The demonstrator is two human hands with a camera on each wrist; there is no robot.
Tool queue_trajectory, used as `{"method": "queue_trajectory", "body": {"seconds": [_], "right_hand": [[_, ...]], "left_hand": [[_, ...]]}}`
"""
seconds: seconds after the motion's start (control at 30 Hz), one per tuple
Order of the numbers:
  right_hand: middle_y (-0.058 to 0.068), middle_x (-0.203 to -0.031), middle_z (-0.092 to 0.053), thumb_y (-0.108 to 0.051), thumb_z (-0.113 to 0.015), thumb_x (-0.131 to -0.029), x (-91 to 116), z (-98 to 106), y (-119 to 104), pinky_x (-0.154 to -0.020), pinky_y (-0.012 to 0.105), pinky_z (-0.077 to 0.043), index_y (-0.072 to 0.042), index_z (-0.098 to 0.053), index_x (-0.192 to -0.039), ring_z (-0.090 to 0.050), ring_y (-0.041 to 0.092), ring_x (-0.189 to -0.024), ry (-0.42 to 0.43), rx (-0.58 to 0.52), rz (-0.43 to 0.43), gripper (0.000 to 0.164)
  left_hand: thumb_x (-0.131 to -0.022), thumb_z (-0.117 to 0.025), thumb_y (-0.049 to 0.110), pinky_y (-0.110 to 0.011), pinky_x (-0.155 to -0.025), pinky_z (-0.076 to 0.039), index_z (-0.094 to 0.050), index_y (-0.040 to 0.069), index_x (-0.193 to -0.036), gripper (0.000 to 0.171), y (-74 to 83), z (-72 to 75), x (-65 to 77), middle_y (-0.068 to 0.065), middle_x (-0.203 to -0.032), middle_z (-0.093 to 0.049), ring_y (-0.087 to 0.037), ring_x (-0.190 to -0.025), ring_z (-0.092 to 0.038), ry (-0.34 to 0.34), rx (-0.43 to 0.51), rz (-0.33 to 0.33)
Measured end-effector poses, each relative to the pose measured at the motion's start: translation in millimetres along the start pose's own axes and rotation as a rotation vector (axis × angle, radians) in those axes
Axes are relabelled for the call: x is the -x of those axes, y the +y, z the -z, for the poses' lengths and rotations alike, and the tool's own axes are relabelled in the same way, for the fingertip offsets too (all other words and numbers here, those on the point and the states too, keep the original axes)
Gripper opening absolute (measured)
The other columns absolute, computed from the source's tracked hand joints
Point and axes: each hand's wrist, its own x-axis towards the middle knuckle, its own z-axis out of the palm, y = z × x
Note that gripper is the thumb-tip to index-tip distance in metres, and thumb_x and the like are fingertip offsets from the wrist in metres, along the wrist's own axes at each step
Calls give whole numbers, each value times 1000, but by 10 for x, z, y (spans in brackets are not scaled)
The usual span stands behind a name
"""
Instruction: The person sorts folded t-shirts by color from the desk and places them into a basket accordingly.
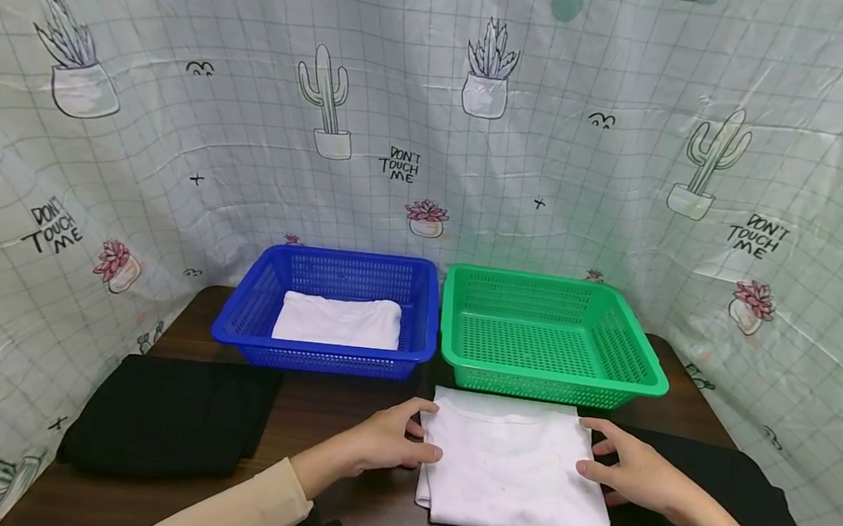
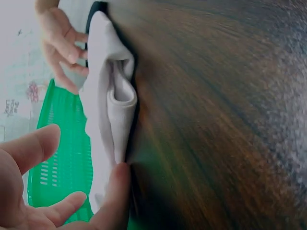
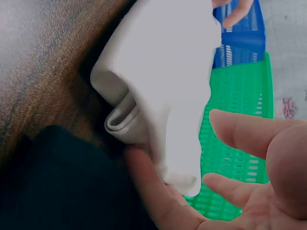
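A folded white shirt (image 1: 516,472) lies flat on the dark wooden table (image 1: 344,411), just in front of the green basket (image 1: 554,381). My left hand (image 1: 391,442) sits at its left edge with fingers spread; in the left wrist view the thumb (image 2: 115,191) touches the shirt's (image 2: 108,86) folded edge at table level. My right hand (image 1: 629,469) mirrors it at the right edge. There the thumb (image 3: 144,177) lies against the fold of the shirt (image 3: 163,72) while the fingers hover apart above it. Neither hand grips the cloth.
A blue basket (image 1: 324,346) at the back left holds a folded white cloth (image 1: 337,321); the green basket beside it is bare. Black garments lie at the left (image 1: 168,412) and at the right (image 1: 724,498), under my right hand. A cactus-print curtain (image 1: 433,130) encloses the table.
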Motion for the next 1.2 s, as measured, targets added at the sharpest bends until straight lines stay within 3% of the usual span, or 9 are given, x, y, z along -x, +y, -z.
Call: {"method": "queue_trajectory", "body": {"seconds": [0.17, 0.3, 0.47, 0.77, 1.0, 1.2], "right_hand": [[38, -141, -46, -23, -70, -105, -33, -11, 6, -82, 50, -62, 2, -24, -165, -67, 34, -111, -73, -44, 40, 80], [36, -141, -42, -18, -70, -105, -77, -67, 56, -82, 43, -58, 3, -23, -165, -64, 31, -111, -145, -137, 93, 79], [29, -133, -42, -12, -71, -103, -133, -124, 124, -81, 39, -57, 3, -29, -163, -62, 29, -103, -147, -232, 115, 76], [29, -136, -46, -14, -69, -105, -185, -198, 153, -87, 44, -60, 2, -26, -165, -65, 30, -109, -156, -350, 113, 75], [33, -144, -40, -13, -71, -103, -204, -271, 131, -87, 44, -59, 0, -26, -166, -65, 31, -109, -131, -328, 123, 79], [35, -147, -25, -13, -72, -103, -133, -339, 45, -85, 40, -57, -2, -29, -166, -63, 30, -99, -115, -319, 143, 77]], "left_hand": [[-94, -77, -1, -47, -95, -61, -41, 0, -158, 73, -10, -6, -58, -23, -125, -59, -26, -104, -70, -67, 186, 20], [-91, -77, -5, -47, -96, -61, -43, -2, -156, 73, -1, -65, -109, -21, -123, -59, -26, -102, -69, -74, 240, 29], [-87, -80, -7, -47, -89, -63, -45, 2, -156, 78, 30, -136, -141, -18, -121, -56, -25, -97, -66, -46, 224, 29], [-84, -85, -3, -39, -88, -56, -50, 7, -152, 76, -5, -158, -148, -16, -118, -57, -25, -103, -58, 16, 110, 23], [-82, -84, -10, -35, -79, -54, -56, 12, -147, 73, -49, -180, -176, -15, -111, -61, -23, -94, -62, 29, 127, -4], [-82, -81, -15, -32, -71, -52, -58, 17, -146, 75, -57, -104, -70, -14, -116, -54, -21, -85, -59, 9, 180, -22]]}}
